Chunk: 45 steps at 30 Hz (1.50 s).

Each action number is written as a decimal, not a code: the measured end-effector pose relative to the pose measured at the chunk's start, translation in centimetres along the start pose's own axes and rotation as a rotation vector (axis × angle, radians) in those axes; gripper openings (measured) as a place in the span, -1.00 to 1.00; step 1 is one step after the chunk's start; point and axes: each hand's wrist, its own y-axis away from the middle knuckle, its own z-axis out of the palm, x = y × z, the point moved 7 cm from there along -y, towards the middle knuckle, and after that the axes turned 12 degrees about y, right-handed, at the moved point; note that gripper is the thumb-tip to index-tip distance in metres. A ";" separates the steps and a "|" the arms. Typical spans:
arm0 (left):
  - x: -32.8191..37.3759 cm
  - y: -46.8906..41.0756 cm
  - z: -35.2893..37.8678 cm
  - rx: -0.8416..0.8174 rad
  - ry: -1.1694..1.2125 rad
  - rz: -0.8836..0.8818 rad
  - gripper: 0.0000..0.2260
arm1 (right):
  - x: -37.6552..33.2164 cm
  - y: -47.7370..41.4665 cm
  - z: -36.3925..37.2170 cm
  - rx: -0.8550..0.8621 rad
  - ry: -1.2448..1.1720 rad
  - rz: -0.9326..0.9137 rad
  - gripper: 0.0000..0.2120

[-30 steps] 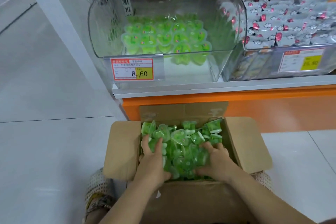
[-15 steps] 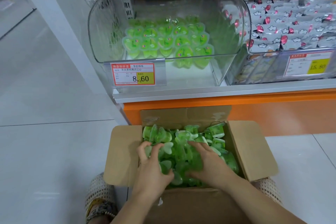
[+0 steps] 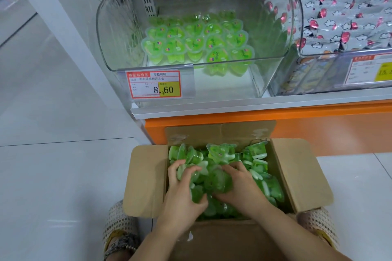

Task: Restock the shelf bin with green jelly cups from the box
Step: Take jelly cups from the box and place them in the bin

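Below the shelf, both hands are sunk in the open cardboard box (image 3: 146,180), in a loose heap of green jelly cups (image 3: 221,153): small heart-shaped tubs of clear plastic, bright green inside, tumbled every way, some showing pale sealed lids. The left hand (image 3: 180,190) and the right hand (image 3: 241,184) each curl their fingers round a clutch of them, cupped toward each other. The clear shelf bin (image 3: 106,34) above holds neat lid-up rows of the same cups behind a red price tag (image 3: 154,84).
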 end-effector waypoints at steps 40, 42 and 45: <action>24.1 -19.6 -18.8 0.175 -0.391 0.278 -0.40 | -15.1 -9.0 -30.7 0.508 0.107 -0.165 -0.45; 23.5 -21.7 -18.7 0.160 -0.496 0.275 -0.39 | -15.2 -11.2 -30.3 0.478 0.147 -0.145 -0.44; 22.7 -23.5 -18.4 0.133 -0.583 0.282 -0.45 | -15.2 -13.3 -29.7 0.473 0.185 -0.111 -0.46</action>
